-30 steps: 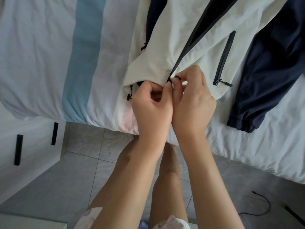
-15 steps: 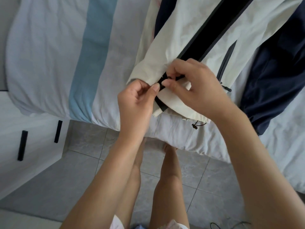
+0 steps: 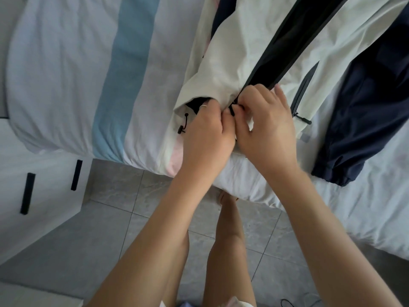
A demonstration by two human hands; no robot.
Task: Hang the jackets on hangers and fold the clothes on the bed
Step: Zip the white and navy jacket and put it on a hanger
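Observation:
A cream white jacket (image 3: 234, 54) with a black front zipper lies on the bed (image 3: 66, 74), its hem at the near edge and its front open in a narrow black gap. Both hands meet at the bottom of the zipper. My left hand (image 3: 204, 129) grips the left hem edge. My right hand (image 3: 269, 122) pinches the black zipper end (image 3: 232, 110) at the right hem edge. A navy garment (image 3: 371, 111) lies to the right, partly under the jacket.
The bed cover has white, light blue and pink stripes. A white cabinet (image 3: 33, 196) with black handles stands at the left. Grey tiled floor (image 3: 124, 218) and my legs are below. A black cable (image 3: 287, 303) lies on the floor at the bottom right.
The two hem edges, apart half a second ago, are brought together again. Both hands have closed in on the zipper bottom.

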